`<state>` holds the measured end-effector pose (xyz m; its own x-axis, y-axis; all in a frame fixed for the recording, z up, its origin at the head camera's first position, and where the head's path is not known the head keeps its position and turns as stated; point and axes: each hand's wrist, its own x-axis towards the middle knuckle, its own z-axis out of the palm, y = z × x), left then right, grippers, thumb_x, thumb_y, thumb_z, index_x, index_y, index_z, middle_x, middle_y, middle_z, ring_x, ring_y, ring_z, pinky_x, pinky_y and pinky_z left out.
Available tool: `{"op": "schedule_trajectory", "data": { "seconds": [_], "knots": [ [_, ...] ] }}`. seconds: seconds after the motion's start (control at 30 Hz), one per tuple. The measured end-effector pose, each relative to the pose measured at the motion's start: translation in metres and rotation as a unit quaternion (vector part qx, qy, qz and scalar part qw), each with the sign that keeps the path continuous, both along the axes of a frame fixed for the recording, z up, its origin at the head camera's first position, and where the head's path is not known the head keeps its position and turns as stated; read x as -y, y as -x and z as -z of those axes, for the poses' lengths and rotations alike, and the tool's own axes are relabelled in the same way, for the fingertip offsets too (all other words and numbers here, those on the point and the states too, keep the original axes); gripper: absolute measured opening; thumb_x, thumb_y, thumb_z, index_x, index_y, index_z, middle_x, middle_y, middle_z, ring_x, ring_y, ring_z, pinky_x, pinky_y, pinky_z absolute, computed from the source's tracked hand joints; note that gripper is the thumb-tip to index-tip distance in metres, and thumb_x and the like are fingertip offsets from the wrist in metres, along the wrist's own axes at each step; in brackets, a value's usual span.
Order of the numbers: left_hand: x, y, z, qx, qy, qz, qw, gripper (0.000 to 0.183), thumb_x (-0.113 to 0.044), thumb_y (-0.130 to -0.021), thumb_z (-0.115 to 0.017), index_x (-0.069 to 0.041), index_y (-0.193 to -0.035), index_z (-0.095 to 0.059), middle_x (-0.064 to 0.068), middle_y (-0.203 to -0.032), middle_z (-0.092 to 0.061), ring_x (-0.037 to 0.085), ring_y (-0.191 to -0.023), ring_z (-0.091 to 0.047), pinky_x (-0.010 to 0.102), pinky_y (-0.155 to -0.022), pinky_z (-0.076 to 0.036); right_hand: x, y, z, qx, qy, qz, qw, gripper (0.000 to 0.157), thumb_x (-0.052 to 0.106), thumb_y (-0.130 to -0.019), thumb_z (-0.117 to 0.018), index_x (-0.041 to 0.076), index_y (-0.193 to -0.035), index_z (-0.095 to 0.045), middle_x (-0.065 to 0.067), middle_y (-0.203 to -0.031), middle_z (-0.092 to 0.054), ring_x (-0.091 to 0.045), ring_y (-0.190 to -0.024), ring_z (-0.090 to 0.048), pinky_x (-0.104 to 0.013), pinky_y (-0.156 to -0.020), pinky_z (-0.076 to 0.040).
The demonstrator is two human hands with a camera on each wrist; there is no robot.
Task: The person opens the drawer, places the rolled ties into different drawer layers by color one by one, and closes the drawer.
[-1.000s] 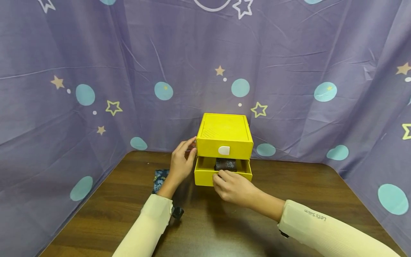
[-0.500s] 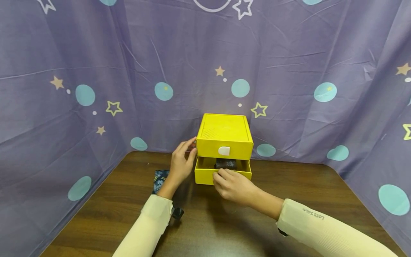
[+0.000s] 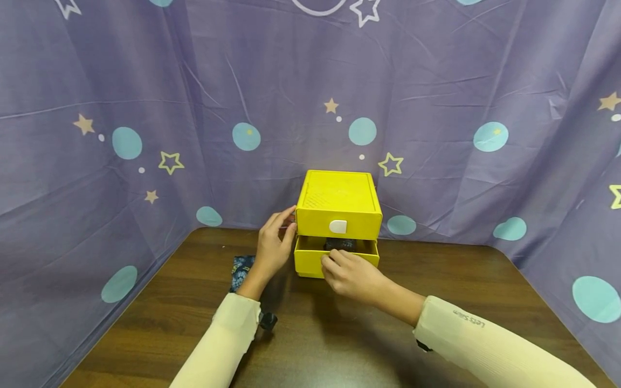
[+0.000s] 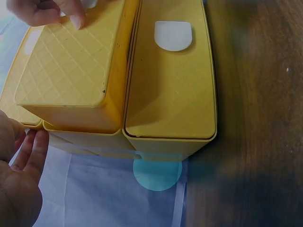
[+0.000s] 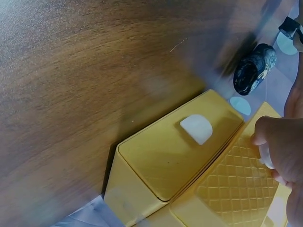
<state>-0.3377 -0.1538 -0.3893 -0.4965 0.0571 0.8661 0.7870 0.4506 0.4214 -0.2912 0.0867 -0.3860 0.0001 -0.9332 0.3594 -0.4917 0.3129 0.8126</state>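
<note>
A yellow drawer unit (image 3: 339, 191) stands on the table, one drawer (image 3: 310, 264) partly pulled out below the top drawer. Inside that drawer lies a dark, patterned bundle (image 3: 340, 244), half hidden under the top drawer and behind my right hand. My right hand (image 3: 351, 276) has its fingers curled over the drawer's front, pinching its white handle (image 5: 266, 156). With fingers fairly straight, my left hand (image 3: 275, 242) touches the left side of the unit, at the edge of the top drawer. The right wrist view also shows a shut bottom drawer (image 5: 175, 146) with a white handle.
Left of the unit, partly behind my left forearm, lies a dark blue floral cloth roll (image 3: 241, 272). The brown wooden table (image 3: 436, 291) runs back to a purple patterned curtain (image 3: 436, 81) right behind the unit.
The pulled-out drawer has slid a little inward, with my right hand moving along on its front. The dark bundle sits further under the top drawer. My left hand stays against the side.
</note>
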Motion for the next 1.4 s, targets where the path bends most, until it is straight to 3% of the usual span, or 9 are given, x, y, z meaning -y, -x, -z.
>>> {"op": "schedule_trajectory", "data": {
  "seconds": [0.23,0.47,0.7,1.4],
  "knots": [
    [0.0,0.0,0.0,0.008,-0.002,0.0,1.0,0.04,0.003,-0.099,-0.063,-0.001,-0.139,-0.062,0.016,-0.11,-0.067,0.028,-0.097,-0.068,0.04,-0.083,-0.06,0.0,0.004,0.001,-0.001,0.005,-0.011,1.0,0.041,-0.003,-0.106,-0.034,0.001,-0.098,-0.073,-0.01,-0.098,-0.056,-0.025,-0.084,-0.052,-0.029,-0.072,-0.049],
    [0.001,-0.002,-0.001,0.01,0.0,-0.004,0.9999,0.04,0.003,-0.099,-0.063,-0.001,-0.139,-0.062,0.018,-0.111,-0.067,0.028,-0.098,-0.067,0.041,-0.082,-0.06,0.001,0.007,0.001,-0.002,0.01,-0.011,1.0,0.049,-0.004,-0.108,-0.025,0.001,-0.099,-0.074,-0.011,-0.097,-0.056,-0.025,-0.083,-0.051,-0.029,-0.07,-0.049],
    [0.0,-0.003,-0.001,0.009,0.0,-0.001,1.0,0.04,0.003,-0.099,-0.063,0.001,-0.139,-0.061,0.02,-0.111,-0.066,0.029,-0.098,-0.067,0.042,-0.081,-0.06,0.001,0.01,0.001,0.009,0.007,0.01,1.0,0.049,-0.004,-0.109,-0.025,0.002,-0.101,-0.074,-0.009,-0.098,-0.055,-0.024,-0.085,-0.052,-0.028,-0.071,-0.049],
    [-0.001,-0.002,0.0,0.007,0.001,-0.005,1.0,0.042,0.003,-0.098,-0.064,-0.002,-0.14,-0.061,0.018,-0.111,-0.067,0.028,-0.098,-0.068,0.041,-0.082,-0.06,-0.001,0.024,0.007,0.005,0.025,0.013,1.0,0.056,-0.005,-0.109,-0.018,0.002,-0.104,-0.073,-0.011,-0.101,-0.057,-0.026,-0.087,-0.054,-0.03,-0.075,-0.051]
  ]
}}
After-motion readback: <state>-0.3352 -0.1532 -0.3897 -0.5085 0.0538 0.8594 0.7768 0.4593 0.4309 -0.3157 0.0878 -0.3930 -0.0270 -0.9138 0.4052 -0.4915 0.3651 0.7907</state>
